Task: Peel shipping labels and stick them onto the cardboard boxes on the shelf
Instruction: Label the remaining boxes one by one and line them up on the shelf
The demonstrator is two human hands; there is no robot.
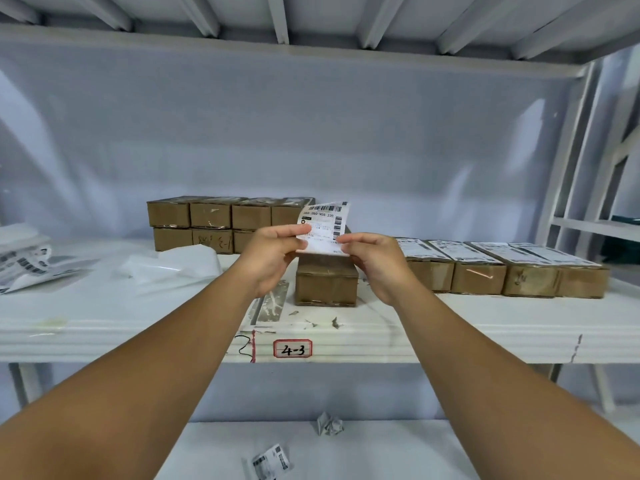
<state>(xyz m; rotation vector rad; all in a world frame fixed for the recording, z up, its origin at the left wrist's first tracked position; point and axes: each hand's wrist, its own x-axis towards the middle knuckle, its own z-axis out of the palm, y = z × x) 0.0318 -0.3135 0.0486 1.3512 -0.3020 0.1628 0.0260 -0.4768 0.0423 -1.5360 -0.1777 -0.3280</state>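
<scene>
White barcoded shipping label (323,225) upright, curled, above lone unlabelled cardboard box (326,284) on shelf (173,327).

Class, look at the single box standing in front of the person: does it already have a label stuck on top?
No. The box shows bare cardboard, and both hands hold the label above it.

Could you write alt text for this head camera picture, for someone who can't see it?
Two bare hands, left hand and right hand, hold a white shipping label by its lower corners above a lone cardboard box on a white shelf. Labelled boxes line the right; stacked boxes stand behind at left.
</scene>
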